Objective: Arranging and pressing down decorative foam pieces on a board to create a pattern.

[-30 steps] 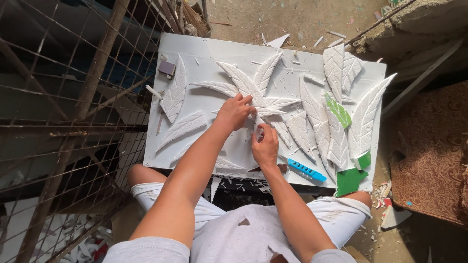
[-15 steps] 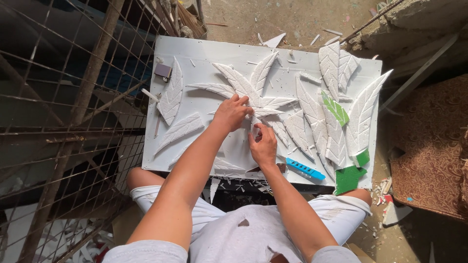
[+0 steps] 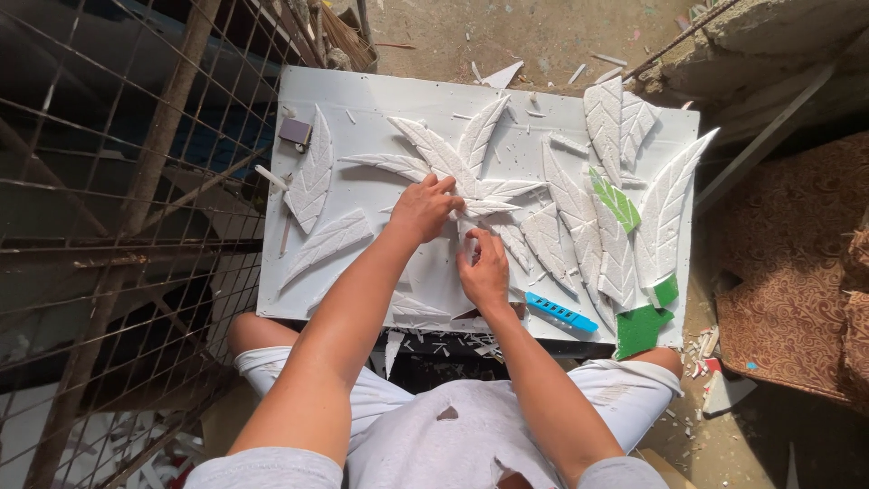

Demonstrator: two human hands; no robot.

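Little moved since earlier, left hand (image 3: 424,206) pressing fingers flat on white foam leaf (image 3: 471,186) at board (image 3: 362,100) center, right hand (image 3: 484,270) at its 5 o'clock pinching a stem piece, grip unclear; thin foam could snap if pressed hard.

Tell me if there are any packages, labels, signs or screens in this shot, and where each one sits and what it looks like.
None that can be made out: no package, label, sign or screen shows.
The white board carries only white carved foam leaves, a green leaf piece, a blue cutter and a small dark block.
The left hand and right hand rest on the leaves at the middle.
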